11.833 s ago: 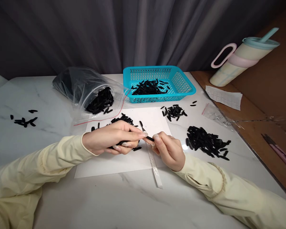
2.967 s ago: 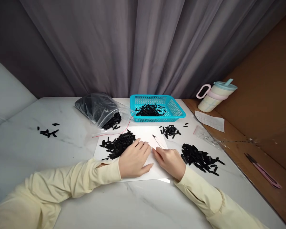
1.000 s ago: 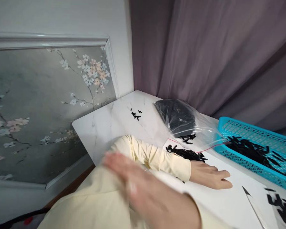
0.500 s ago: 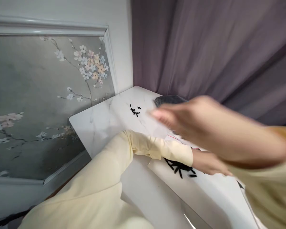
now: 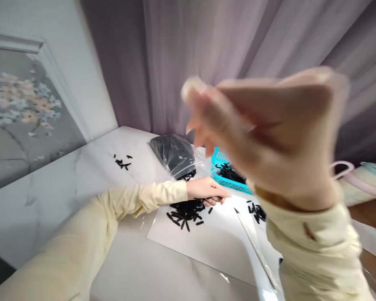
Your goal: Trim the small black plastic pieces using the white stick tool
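Note:
My left hand [image 5: 207,189] is closed low over the white board, at the edge of a pile of small black oblong pieces [image 5: 184,211]. A dark sliver of one such piece shows between its curled fingers. Raised close to the camera, my right hand [image 5: 263,129] is blurred, with thumb and forefinger pressed together and the other fingers curled. Whatever it may hold is too smeared to make out. Behind the left hand lies a clear plastic bag [image 5: 172,152] full of black pieces. A turquoise basket [image 5: 233,184], partly hidden by my right hand, holds more of them.
A white board [image 5: 219,255] lies on the marble-patterned table [image 5: 90,175]. Loose black pieces [image 5: 123,164] are scattered at the back left, and a small heap [image 5: 256,212] sits right of the board. A cup with a pink handle [image 5: 363,182] stands at the right. A curtain [image 5: 181,62] hangs behind.
The view has swung right, bringing the basket, bag and cup into sight. My right hand has risen and turned, its fingers curled. My left hand stays low by the pile.

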The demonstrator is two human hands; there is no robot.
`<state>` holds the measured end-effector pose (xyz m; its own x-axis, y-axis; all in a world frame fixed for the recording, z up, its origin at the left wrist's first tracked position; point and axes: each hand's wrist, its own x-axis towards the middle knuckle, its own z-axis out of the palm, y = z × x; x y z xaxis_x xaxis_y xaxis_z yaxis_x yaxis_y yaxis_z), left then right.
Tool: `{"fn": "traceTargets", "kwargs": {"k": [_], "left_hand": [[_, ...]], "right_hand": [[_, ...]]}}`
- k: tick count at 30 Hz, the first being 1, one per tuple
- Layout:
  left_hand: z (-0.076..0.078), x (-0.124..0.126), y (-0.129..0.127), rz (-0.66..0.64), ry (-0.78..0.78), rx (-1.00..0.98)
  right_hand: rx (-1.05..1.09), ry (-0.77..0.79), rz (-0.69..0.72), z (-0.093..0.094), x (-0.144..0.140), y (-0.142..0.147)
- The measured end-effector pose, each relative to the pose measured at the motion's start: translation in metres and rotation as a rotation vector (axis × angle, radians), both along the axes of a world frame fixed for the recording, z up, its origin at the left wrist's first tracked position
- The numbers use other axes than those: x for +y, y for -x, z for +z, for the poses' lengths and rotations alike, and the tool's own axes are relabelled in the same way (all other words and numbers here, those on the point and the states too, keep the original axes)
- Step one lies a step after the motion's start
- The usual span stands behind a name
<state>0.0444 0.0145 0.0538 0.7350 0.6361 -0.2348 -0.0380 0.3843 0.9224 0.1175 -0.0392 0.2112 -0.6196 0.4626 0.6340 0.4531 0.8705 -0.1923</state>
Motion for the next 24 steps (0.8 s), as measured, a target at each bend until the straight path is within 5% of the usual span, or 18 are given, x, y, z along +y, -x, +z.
{"fn": "traceTargets", "kwargs": {"k": [2,5,8,14,24], "left_hand": [[-0.002,-0.005,0.002,0.052,0.029,-0.011],[-0.005,-0.01,0.007,0.146,0.066,-0.038],[-0.005,-0.008,0.008,0.224,0.462,-0.175],[-0.005,-0.005,-0.002,0.193,0.689,-0.259],[-0.022,-0.025,-0.028,0.296,0.745,-0.226]], "right_hand": [[-0.083,-0.201,0.013,-0.006,-0.005,0.001],[-0.234,-0.405,0.072,-0.043,-0.006,-0.005],[-0.261,-0.495,0.005,-0.095,-0.003,-0.023],[-0.328,-0.18,-0.347,-0.172,-0.019,-0.07],[-0.198,0.278,-0.411,-0.218,-0.042,-0.084]]}}
